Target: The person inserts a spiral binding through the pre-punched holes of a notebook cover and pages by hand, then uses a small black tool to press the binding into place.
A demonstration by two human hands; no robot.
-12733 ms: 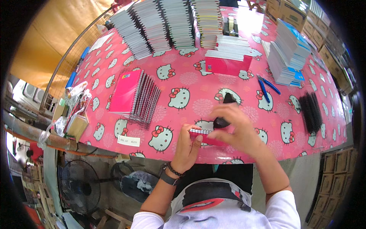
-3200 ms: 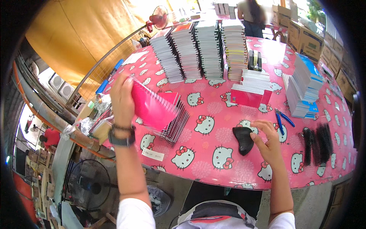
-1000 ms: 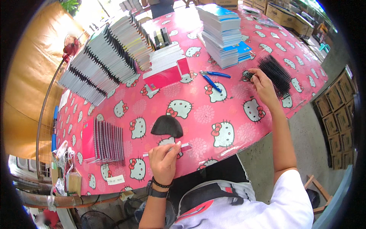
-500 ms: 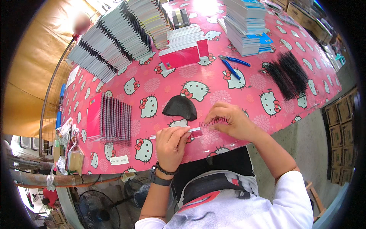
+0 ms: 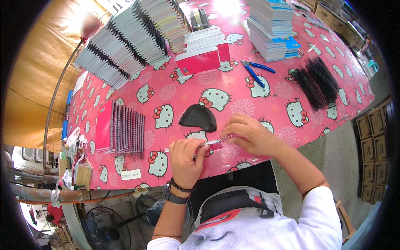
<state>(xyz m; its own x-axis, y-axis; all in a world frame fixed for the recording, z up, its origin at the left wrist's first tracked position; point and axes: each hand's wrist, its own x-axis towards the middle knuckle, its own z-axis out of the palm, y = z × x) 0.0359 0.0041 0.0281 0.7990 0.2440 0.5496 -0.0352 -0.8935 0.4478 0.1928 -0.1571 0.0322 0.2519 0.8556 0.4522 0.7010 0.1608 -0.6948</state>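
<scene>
Near the table's front edge, my left hand [image 5: 187,156] is closed on a thin notebook [image 5: 214,146], pressing its white pages and pink cover from above. My right hand [image 5: 246,135] pinches a dark spiral binding coil [image 5: 227,137], whose left end meets the notebook's right end. Whether the coil's tip has entered the holes is too small to tell. Just beyond both hands lies a black, half-round pad [image 5: 198,118]. Most of the notebook is hidden under my left fingers.
Coil-bound pink notebooks [image 5: 121,129] stand at left. Behind are rows of bound books [image 5: 121,50], a pink-covered stack [image 5: 200,62] and blue-covered stacks [image 5: 271,33]. Blue-handled cutters [image 5: 256,73] and bunched black coils [image 5: 314,83] lie right. A paper label [image 5: 131,174] lies near the front edge.
My right hand has shifted slightly left and toward me, bringing the coil against the notebook's end. Less of the coil shows now. My left hand keeps its hold, its thumb slightly shifted.
</scene>
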